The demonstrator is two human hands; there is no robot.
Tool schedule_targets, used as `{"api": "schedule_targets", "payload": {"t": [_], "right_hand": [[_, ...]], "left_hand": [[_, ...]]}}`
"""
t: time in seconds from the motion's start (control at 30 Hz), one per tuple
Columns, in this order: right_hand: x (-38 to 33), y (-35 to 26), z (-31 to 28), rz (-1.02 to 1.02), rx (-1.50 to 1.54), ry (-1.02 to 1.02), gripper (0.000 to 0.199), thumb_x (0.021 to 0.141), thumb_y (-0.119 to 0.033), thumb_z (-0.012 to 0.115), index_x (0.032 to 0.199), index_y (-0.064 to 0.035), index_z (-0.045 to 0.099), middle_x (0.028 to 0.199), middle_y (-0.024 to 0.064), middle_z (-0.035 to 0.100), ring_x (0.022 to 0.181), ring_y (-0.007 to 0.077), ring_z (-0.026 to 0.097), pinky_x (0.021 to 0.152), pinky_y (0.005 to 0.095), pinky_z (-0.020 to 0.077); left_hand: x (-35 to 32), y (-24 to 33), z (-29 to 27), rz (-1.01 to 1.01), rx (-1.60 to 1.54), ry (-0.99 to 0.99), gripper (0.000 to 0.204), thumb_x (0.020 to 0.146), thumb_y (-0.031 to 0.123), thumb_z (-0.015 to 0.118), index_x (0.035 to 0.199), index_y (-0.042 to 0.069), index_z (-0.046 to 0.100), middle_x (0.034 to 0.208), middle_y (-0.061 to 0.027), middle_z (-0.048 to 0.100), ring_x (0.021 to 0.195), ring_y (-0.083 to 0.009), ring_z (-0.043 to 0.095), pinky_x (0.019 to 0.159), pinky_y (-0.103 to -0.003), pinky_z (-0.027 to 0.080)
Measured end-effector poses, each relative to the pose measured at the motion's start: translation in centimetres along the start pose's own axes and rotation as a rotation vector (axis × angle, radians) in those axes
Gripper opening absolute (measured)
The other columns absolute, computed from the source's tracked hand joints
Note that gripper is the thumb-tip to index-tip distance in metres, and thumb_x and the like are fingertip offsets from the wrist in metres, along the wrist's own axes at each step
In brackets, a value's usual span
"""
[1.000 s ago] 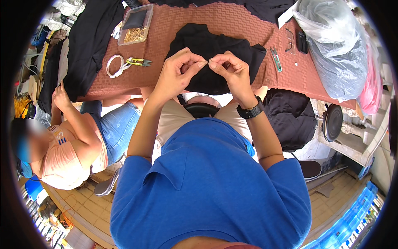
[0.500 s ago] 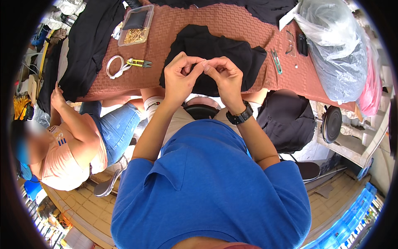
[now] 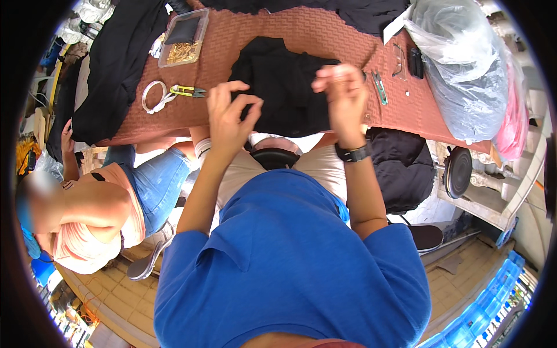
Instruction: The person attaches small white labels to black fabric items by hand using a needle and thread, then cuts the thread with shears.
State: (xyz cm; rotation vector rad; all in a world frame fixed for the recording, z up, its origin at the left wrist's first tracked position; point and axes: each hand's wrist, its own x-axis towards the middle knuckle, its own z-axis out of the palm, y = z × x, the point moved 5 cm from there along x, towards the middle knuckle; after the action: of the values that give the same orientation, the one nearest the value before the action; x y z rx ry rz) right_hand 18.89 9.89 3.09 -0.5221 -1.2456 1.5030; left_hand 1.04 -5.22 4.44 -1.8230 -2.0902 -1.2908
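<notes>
Pinched together earlier, the two hands have parted: the left hand point(image 3: 228, 116) has its fingers spread, while the right hand point(image 3: 347, 98) is too blurred to tell its grip. Black cloth point(image 3: 284, 84) lies rumpled beneath on the brown table cover point(image 3: 226, 35), how finished unclear; yellow snips point(image 3: 187, 91) and green snips point(image 3: 379, 88) flank it, neither blocking.

Cloth point(image 3: 284, 84) on table point(image 3: 232, 37), left of bag point(image 3: 461, 75)
</notes>
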Motion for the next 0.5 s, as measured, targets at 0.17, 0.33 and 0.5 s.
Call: {"api": "schedule_targets", "payload": {"t": [0.17, 0.33, 0.5], "right_hand": [[3.9, -5.6, -11.5, -0.145, -0.047, 0.103, 0.008, 0.102, -0.008, 0.058, 0.105, -0.0029, 0.064, 0.085, 0.0083, 0.066, 0.071, 0.0152, 0.061, 0.066, 0.0281, 0.0534], [3.6, -9.5, -16.6, -0.219, -0.183, 0.18, 0.008, 0.1, -0.007, 0.061, 0.105, -0.0003, 0.063, 0.088, 0.0113, 0.068, 0.073, 0.0156, 0.062, 0.066, 0.0282, 0.0522], [5.5, -10.6, -19.5, -0.168, -0.761, 0.28, 0.014, 0.099, -0.013, 0.067, 0.101, 0.0002, 0.064, 0.082, 0.0083, 0.071, 0.063, 0.0104, 0.063, 0.063, 0.0248, 0.0518]], "left_hand": [[-1.6, -3.8, -3.4, -0.088, 0.197, 0.024, 0.009, 0.076, 0.008, 0.077, 0.083, 0.01, 0.072, 0.117, -0.0064, 0.061, 0.113, -0.0297, 0.05, 0.1, -0.044, 0.036], [-1.9, -3.6, -4.2, -0.127, 0.188, 0.008, 0.008, 0.075, 0.006, 0.077, 0.081, 0.007, 0.071, 0.112, -0.0064, 0.059, 0.111, -0.0293, 0.05, 0.099, -0.042, 0.038], [-3.2, -1.6, -0.2, -0.087, -0.194, -0.325, 0.007, 0.076, 0.006, 0.077, 0.08, 0.005, 0.071, 0.103, -0.0065, 0.058, 0.102, -0.0246, 0.056, 0.088, -0.036, 0.045]]}}
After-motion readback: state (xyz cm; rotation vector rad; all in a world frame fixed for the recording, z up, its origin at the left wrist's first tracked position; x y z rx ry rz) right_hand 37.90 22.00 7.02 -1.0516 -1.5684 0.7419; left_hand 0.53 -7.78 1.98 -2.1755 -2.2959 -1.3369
